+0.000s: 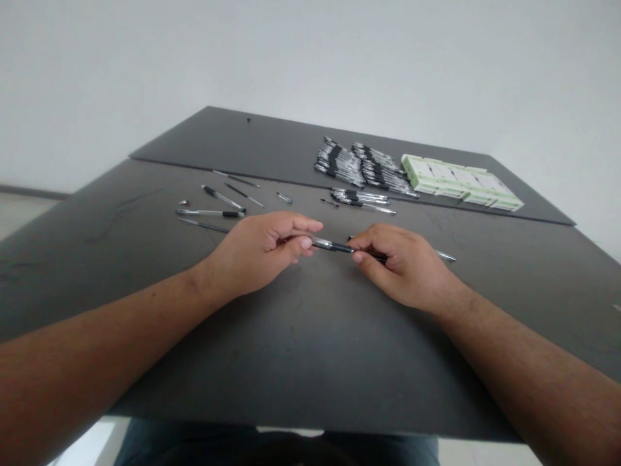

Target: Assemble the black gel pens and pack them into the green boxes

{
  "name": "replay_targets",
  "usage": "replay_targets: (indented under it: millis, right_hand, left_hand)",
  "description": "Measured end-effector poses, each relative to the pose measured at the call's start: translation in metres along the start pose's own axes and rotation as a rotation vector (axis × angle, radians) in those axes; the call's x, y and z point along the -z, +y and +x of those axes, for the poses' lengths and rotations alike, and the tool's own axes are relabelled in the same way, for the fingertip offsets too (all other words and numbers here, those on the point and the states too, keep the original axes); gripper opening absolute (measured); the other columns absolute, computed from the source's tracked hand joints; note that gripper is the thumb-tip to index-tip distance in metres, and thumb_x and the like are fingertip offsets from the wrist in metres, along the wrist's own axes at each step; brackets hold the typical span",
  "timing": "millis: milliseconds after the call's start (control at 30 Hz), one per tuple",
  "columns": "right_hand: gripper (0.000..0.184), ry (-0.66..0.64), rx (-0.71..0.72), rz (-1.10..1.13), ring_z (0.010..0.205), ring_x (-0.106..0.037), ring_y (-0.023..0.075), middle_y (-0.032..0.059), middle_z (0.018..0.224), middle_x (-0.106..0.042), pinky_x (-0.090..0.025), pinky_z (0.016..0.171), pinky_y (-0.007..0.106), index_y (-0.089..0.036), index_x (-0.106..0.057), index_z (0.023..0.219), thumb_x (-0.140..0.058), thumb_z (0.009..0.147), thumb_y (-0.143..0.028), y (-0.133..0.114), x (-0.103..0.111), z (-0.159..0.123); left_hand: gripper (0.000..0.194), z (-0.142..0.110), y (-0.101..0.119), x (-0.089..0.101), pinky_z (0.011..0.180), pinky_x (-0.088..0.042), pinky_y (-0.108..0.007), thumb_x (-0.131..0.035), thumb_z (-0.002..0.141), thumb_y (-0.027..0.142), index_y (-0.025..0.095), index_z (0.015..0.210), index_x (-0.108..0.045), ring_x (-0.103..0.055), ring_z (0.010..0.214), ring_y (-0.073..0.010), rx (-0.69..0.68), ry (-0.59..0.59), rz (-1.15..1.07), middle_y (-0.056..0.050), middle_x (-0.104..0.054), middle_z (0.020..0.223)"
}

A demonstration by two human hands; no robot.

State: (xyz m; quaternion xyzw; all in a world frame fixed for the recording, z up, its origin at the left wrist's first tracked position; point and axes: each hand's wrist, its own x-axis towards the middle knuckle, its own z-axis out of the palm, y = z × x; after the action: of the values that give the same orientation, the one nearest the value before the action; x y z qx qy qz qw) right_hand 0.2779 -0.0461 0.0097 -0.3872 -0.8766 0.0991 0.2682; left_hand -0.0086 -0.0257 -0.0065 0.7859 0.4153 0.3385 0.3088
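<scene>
Our left hand [257,252] and right hand [405,268] grip clamped on a black-and-silver pen [334,246]; dark bench [310,369] runs from the grip to its near edge, loose pens [208,212] just beyond.

Room to pass lies along the near part of the dark matte worktop [310,362]; loose slim black-and-silver pens [211,211] (mostly left of centre) and stacked rows of black-and-silver pens [361,167] obstruct the far side.
</scene>
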Motion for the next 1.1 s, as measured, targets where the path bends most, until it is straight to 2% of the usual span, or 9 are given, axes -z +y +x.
replay_targets:
  millis: [100, 200, 333, 600, 767, 1100]
  right_hand:
    - [0.013, 0.034, 0.040, 0.010, 0.085, -0.075, 0.0206, 0.0043, 0.093, -0.080, -0.054, 0.078, 0.034, -0.023, -0.075, 0.104, -0.063, 0.104, -0.022, 0.0005, 0.0013, -0.0008]
    - [0.012, 0.046, 0.057, 0.004, 0.082, -0.073, 0.0195, 0.0035, 0.092, -0.080, -0.052, 0.075, 0.033, -0.023, -0.075, 0.103, -0.063, 0.103, -0.021, 0.0012, 0.0013, -0.0011]
    - [0.012, 0.036, 0.045, -0.002, 0.083, -0.073, 0.0199, 0.0038, 0.092, -0.080, -0.053, 0.076, 0.034, -0.023, -0.076, 0.103, -0.063, 0.103, -0.022, 0.0001, 0.0008, -0.0007]
    - [0.012, 0.020, 0.032, 0.025, 0.086, -0.075, 0.0210, 0.0043, 0.093, -0.080, -0.054, 0.077, 0.035, -0.024, -0.074, 0.103, -0.062, 0.103, -0.022, -0.0034, 0.0004, -0.0006]
    - [0.012, -0.005, 0.005, 0.036, 0.087, -0.075, 0.0223, 0.0048, 0.096, -0.081, -0.054, 0.078, 0.036, -0.025, -0.074, 0.103, -0.062, 0.102, -0.023, -0.0054, 0.0010, 0.0005]
    - [0.011, 0.008, -0.018, -0.018, 0.083, -0.072, 0.0212, 0.0040, 0.092, -0.079, -0.051, 0.076, 0.034, -0.024, -0.073, 0.102, -0.062, 0.103, -0.024, -0.0063, 0.0000, 0.0012]
  left_hand:
    - [0.025, 0.0005, 0.0021, 0.0000, 0.063, -0.064, -0.025, -0.070, 0.102, 0.036, 0.023, 0.120, -0.082, -0.079, 0.066, -0.0162, 0.057, -0.010, -0.101, -0.002, -0.089, 0.090]
    - [0.020, 0.0008, 0.0010, -0.0003, 0.060, -0.063, -0.023, -0.071, 0.102, 0.038, 0.023, 0.109, -0.083, -0.076, 0.062, -0.0137, 0.049, -0.030, -0.111, -0.002, -0.088, 0.089]
    - [0.017, 0.0004, -0.0004, -0.0017, 0.061, -0.063, -0.022, -0.071, 0.102, 0.034, 0.022, 0.108, -0.082, -0.076, 0.063, -0.0129, 0.028, -0.041, -0.134, -0.002, -0.087, 0.086]
    - [0.011, -0.0001, 0.0043, -0.0023, 0.065, -0.066, -0.025, -0.071, 0.101, 0.029, 0.021, 0.102, -0.077, -0.078, 0.065, -0.0151, 0.034, -0.057, -0.215, -0.003, -0.085, 0.082]
    - [0.012, -0.0008, 0.0022, -0.0026, 0.066, -0.067, -0.026, -0.072, 0.101, 0.032, 0.021, 0.103, -0.076, -0.079, 0.067, -0.0157, 0.046, -0.068, -0.245, -0.003, -0.085, 0.082]
    - [0.017, -0.0021, 0.0041, 0.0027, 0.065, -0.059, -0.028, -0.070, 0.103, 0.039, 0.025, 0.104, -0.079, -0.078, 0.067, -0.0161, -0.010, 0.002, -0.021, 0.001, -0.085, 0.082]
